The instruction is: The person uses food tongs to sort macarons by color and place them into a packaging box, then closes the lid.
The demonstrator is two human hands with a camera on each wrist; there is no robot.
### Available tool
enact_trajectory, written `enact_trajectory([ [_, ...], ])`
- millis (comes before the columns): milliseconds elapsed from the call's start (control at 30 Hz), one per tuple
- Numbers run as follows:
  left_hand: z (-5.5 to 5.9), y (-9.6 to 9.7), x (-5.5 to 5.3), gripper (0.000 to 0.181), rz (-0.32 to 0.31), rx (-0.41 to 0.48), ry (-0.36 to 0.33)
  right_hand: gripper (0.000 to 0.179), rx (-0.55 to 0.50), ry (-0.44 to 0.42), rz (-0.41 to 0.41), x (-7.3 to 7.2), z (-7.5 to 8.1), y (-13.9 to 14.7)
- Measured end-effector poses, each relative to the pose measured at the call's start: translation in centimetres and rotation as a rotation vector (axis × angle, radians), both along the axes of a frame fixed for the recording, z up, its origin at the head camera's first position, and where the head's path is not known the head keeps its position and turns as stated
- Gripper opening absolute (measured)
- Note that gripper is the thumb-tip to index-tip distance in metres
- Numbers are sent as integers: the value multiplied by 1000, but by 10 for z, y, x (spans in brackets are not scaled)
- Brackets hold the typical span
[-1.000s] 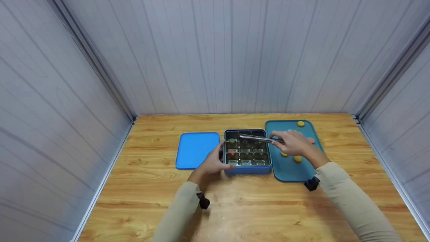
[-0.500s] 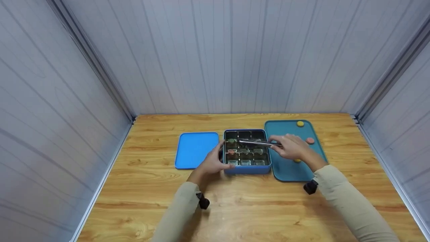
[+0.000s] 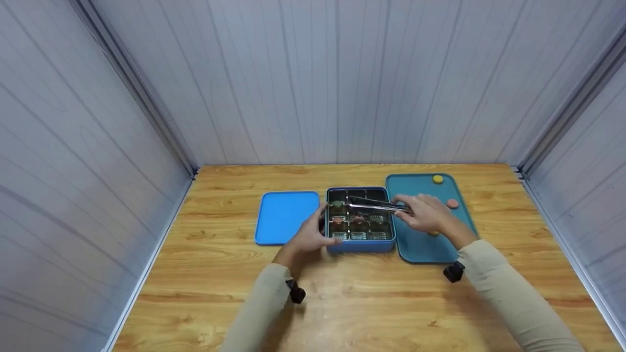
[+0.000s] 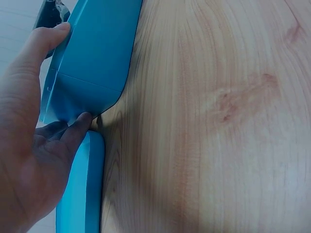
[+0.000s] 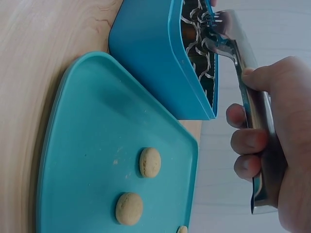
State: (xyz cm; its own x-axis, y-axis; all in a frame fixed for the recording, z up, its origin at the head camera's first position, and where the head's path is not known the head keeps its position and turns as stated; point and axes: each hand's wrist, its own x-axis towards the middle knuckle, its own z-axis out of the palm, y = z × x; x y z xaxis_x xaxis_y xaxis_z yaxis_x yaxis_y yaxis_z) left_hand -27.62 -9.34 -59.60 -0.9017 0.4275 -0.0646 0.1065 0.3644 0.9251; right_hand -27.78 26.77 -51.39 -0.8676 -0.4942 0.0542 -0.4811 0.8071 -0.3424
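Observation:
My right hand grips metal tongs, whose spread tips stand over the middle of a blue square box. Inside the box is a clear insert with several compartments. A green macaron and a pink macaron sit in its left column, and a dull pink macaron shows in the middle one. My left hand holds the box's near left corner, thumb at the near rim and fingers against the left wall. The tongs hide part of the compartments.
A teal tray touches or nearly touches the box's right side. Yellow macarons and a pink macaron lie on it, partly behind my right hand. A blue lid lies flat to the left. Panel walls surround the wooden table.
The tongs dipped toward the middle of the box and then spread. A dull pink macaron now shows in the middle compartment. My left hand and the box have stayed put.

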Motion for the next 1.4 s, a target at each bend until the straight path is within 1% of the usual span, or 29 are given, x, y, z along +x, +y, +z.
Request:
enact_trajectory([
  [233,0,-1,-1,122,-1,-98,47,43,-17,-17,-31,-1,-1,3],
  [500,2,0,1,124,10,-57,9,47,-14,-34,-67,1,0,8],
  [800,1,0,0,125,8,-23,-3,50,-6,-23,-97,5,5,25],
  [1000,0,-2,0,125,0,-22,-3,49,-24,-21,-107,8,6,44],
  [1133,0,-1,1,123,-7,4,-12,48,-33,-12,-126,10,5,58],
  [1400,2,1,2,123,-1,-5,-7,52,-29,-41,-200,20,4,89],
])
